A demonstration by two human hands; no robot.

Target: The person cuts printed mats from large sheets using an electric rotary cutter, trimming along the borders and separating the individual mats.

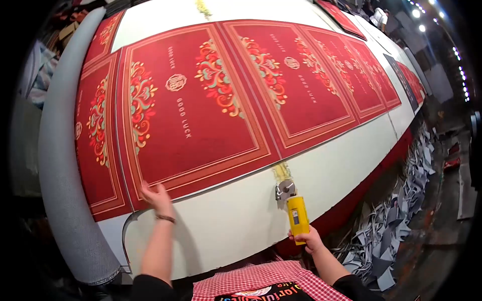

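My right hand is wrapped round the lower end of a yellow electric rotary cutter. Its round metal blade points away from me, over a yellowed patch on the white tabletop, just short of the front edge of the red printed matting. My left hand is open, fingers apart, over the front edge of a red "GOOD LUCK" mat near its left corner. Whether it touches the mat, I cannot tell. Another red mat panel continues to the right, with a narrow grey strip between them.
A big grey roll lies along the table's left end. Grey offcut strips are heaped on the floor at the right. More red mats lie at the far side, where a person is partly visible.
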